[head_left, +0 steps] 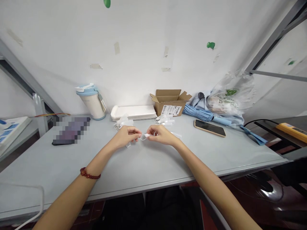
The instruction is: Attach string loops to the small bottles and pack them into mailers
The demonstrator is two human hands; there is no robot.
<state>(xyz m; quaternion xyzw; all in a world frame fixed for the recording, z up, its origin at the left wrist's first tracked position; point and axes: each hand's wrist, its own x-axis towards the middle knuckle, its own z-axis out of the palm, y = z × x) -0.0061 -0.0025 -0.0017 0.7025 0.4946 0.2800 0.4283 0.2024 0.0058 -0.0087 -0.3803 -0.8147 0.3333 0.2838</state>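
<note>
My left hand (127, 135) and my right hand (161, 134) meet above the middle of the grey table, both closed in a pinch. Between the fingertips runs a thin white cord loop (143, 137). Its right end meets a small white piece in my right fingers, too small to name. My left fingers grip the loop's other side. Small clear and white plastic pieces (123, 121) lie in a pile just behind my left hand. Behind my right hand is a second pile of similar white pieces (165, 119). A small clear piece (129, 145) lies under my left fingers.
At the back stand a cream tumbler with blue lid (92, 102), a stack of white trays (134, 111) and an open cardboard box (169, 105). To the right lie a phone (209, 127), a blue umbrella (203, 113) and a plastic bag (230, 95). A dark blurred-out object (70, 131) lies left.
</note>
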